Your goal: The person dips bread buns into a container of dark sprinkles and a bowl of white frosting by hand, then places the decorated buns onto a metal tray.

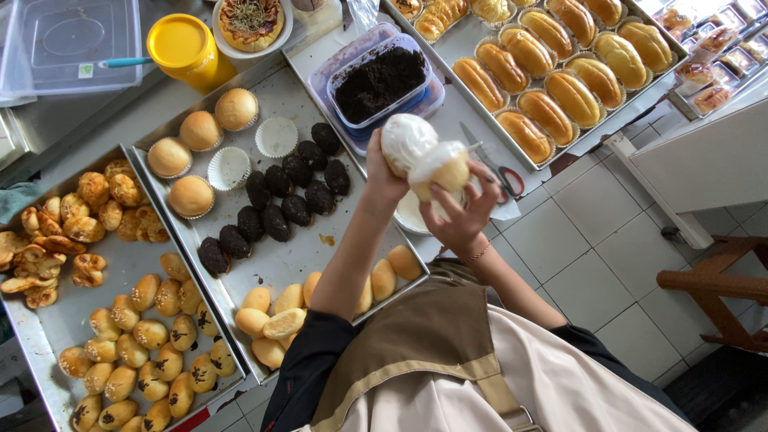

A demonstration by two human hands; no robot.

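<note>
Looking straight down at a bakery bench here. The left hand (384,172) is wrapped tight around a white piping bag (406,140), fist closed on the fat end so the cream gets pushed toward the tip. The right hand (464,212) cups a bun (442,168) with fingers spread around it, held right up against the bag, so the topping lands on the bun and not on the bench. The bun already looks coated white on top.

Both are held up in the air above the edge of the middle tray (280,256), just over a white plate (412,216), probably to catch drips. Right behind them sits a tub of dark crumbs (378,80), near enough for dipping. On the tray there's a row of dark crumb-covered buns (276,204), some plain buns (264,316) at the near end, and empty paper cups (276,136). A pair of scissors (500,172) lies beside the plate. A far tray of long glazed rolls (552,76) sits apart.
</note>
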